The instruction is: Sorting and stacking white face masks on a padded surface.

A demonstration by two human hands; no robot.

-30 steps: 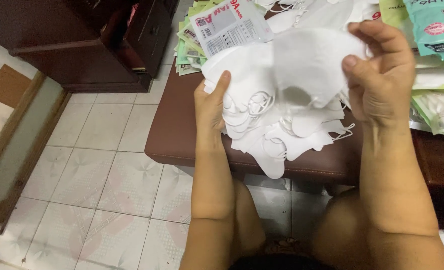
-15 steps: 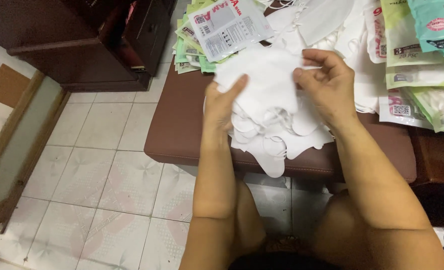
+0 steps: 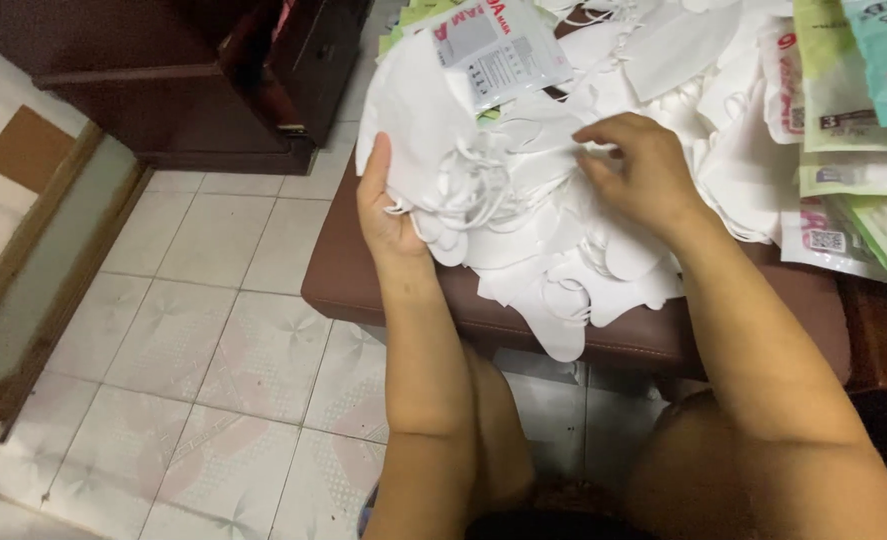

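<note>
On the brown padded stool (image 3: 603, 335) in front of the person lies a big heap of white face masks (image 3: 553, 250). Some masks hang a little over the front edge of the stool.

The left hand (image 3: 388, 205) is at the left side of the heap. It holds a bunch of masks (image 3: 433, 130) up on edge. The thumb points up along the outside of the bunch, and the fingers are hidden behind the white cloth. So this grip is closed around the bunch. Thin white ear loops (image 3: 473, 185) curl out of the bunch, just beside the palm.

The right hand (image 3: 638, 175) is over the middle of the heap. Its fingers are bent and the tips press down on a mask and its loops. It is touching the masks, but I cannot tell if it is pinching one or only pushing on it.

A flat see-through packet with a grey card inside (image 3: 498, 50) lies at the back of the heap, touching the bunch in the left hand. More packets, green and white (image 3: 848, 110), lie in a pile at the right, near the right hand.

Under the stool is a floor of pale tiles (image 3: 203, 330). A dark wooden cabinet (image 3: 183, 75) stands at the back left, well apart from the hands.
</note>
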